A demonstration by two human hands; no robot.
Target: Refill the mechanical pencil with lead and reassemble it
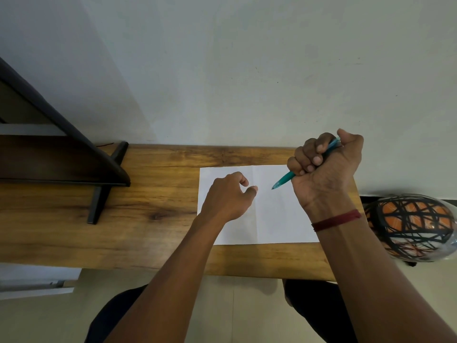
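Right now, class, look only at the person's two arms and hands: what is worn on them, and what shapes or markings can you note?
Both forearms are bare, with no sleeves in view. The right hand has a thin dark red thread band tied around its wrist. The left hand and its wrist carry nothing: no ring, watch or glove shows. Fingernails on the right hand are short and plain.

I see the white paper sheet (277, 219) lying on the wooden table (148, 201), with the black metal stand (103, 184) to its left.
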